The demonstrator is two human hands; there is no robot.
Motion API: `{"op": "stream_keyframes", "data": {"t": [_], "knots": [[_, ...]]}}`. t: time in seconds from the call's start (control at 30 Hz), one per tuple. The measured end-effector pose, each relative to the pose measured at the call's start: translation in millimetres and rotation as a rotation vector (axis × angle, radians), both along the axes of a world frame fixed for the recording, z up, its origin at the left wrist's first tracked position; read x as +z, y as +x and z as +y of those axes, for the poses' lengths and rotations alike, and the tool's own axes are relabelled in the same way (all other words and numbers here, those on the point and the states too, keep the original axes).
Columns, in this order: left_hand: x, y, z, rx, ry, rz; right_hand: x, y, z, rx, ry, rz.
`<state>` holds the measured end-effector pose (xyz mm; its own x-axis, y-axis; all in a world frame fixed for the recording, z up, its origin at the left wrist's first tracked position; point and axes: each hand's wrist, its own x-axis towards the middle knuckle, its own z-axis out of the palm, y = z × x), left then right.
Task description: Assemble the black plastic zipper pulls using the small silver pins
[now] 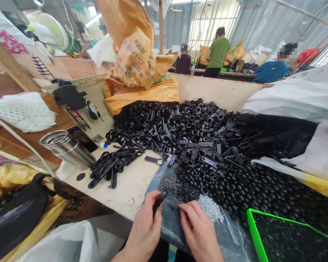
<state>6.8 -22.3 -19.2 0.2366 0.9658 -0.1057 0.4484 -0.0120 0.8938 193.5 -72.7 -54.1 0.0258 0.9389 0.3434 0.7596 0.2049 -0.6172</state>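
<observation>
Leftmost, a white sheet [9, 40] carries large red characters, which I cannot read for certain. Below and to its right, a steel cup [71, 149] stands near the table edge, probably to be apart from the loose parts. Next, black handles [116, 163] lie in a small separate heap, perhaps so that they do not mix with the large pile. Behind, an orange sack [138, 60] bears printed characters and letters resembling "QJ/LHKS"; its folds hide the rest. The left hand [147, 217] grasps a black part [159, 202] between thumb and curled fingers, its end pointing up, seemingly to leave this end accessible. Small dark pieces [171, 185] lie just beyond. The right hand [198, 225] has bent fingers, low over the mat; whether they pinch something, I cannot tell. Near them are silvery pieces [211, 208], presumably gathered close for easy reach. Farthest right, a green-rimmed tray [255, 233] confines tiny black pieces; I see no label on it.
</observation>
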Motion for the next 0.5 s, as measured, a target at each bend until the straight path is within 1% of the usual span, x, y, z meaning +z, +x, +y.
{"op": "stream_keyframes", "data": {"t": [0.03, 0.07, 0.1, 0.17, 0.23, 0.37, 0.43, 0.5], "knots": [[6.7, -0.3, 1.4, 0.025, -0.049, -0.021, 4.4, 1.7, 1.1, 0.013, -0.016, 0.019], [12.3, -0.4, 2.9, 0.023, -0.088, -0.031, 8.6, 3.0, 2.3, 0.028, -0.025, 0.025], [16.3, -0.4, 4.3, -0.002, -0.109, -0.018, 11.8, 3.7, 3.7, 0.045, -0.03, 0.016], [18.7, 0.7, 6.7, -0.083, -0.084, 0.077, 14.6, 3.1, 6.5, 0.079, -0.03, -0.031], [14.2, 3.1, 8.3, -0.167, 0.015, 0.203, 12.0, 0.6, 8.4, 0.091, -0.015, -0.104], [-0.4, 10.5, 11.3, -0.257, 0.203, 0.383, 2.6, -4.1, 8.7, 0.038, 0.051, -0.218], [-3.8, 13.4, 13.6, -0.306, 0.268, 0.446, 2.2, -4.6, 7.9, 0.047, 0.066, -0.251], [-3.8, 14.7, 16.3, -0.366, 0.329, 0.487, 4.7, -4.2, 7.0, 0.067, 0.081, -0.285]]}}
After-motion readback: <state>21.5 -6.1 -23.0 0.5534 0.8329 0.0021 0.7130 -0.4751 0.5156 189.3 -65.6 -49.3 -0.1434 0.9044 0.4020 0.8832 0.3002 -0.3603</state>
